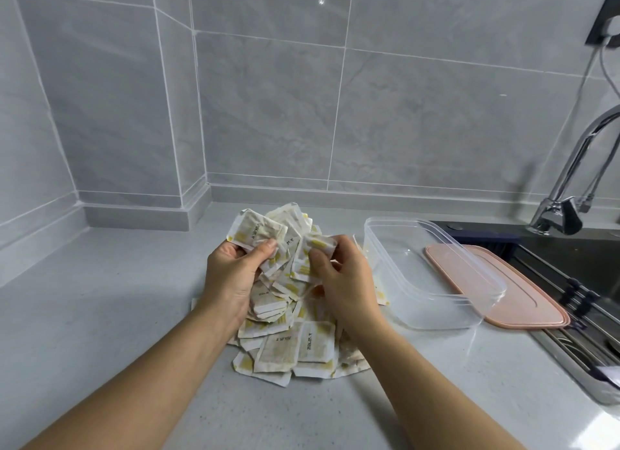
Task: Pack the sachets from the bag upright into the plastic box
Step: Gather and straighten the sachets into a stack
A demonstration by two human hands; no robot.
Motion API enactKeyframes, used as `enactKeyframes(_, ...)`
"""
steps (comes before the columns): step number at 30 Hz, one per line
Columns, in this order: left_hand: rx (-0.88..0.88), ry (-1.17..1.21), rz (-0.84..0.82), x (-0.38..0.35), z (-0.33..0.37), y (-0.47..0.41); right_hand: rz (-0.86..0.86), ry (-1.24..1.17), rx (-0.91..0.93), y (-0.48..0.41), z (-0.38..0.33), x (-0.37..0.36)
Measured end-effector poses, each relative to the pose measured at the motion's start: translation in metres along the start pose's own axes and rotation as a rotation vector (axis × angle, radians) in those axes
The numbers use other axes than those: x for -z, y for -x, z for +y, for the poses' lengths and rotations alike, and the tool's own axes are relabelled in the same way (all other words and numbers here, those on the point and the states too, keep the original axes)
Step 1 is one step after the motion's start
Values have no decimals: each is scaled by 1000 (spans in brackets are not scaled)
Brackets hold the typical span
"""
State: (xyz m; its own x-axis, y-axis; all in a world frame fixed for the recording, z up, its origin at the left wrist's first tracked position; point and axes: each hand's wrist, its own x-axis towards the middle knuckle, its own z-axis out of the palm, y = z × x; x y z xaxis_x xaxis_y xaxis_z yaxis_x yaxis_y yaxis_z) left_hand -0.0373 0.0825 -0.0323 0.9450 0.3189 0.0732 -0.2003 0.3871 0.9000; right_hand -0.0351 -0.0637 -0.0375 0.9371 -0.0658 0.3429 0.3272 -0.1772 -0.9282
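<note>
A loose heap of white and yellow sachets point(295, 345) lies on the grey counter in front of me. My left hand point(231, 275) grips a bunch of sachets point(256, 231) above the heap, thumb on top. My right hand point(342, 278) pinches another sachet point(318, 243) right beside them. The clear plastic box point(432, 292) stands to the right of the heap, with nothing visible inside it. No bag is in view.
A pink lid point(523, 302) lies flat behind the box, at the sink's edge. The sink point(590, 275) and a chrome tap point(567, 194) are at the far right. Grey tiled walls close the back and left. Bare counter point(100, 315) stretches to the left.
</note>
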Motion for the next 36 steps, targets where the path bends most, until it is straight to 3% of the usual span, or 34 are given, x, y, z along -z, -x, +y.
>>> enactKeyframes(4,-5,-36,16,-1,-2,1,50,3,21,-1,1,0)
enactKeyframes(8,-64,-246,15,3,-4,-2,154,-87,67,-8,-1,9)
enactKeyframes(13,-177,-452,-99,-2,-4,7,86,-203,27,-7,-2,10)
enactKeyframes(24,-155,-265,-129,-4,-2,9,9,-78,-60,-9,8,4)
enactKeyframes(29,-154,-268,-85,-3,-4,7,-8,43,28,-5,5,4)
enactKeyframes(36,-112,-267,21,2,-6,-1,63,-14,113,-5,2,6)
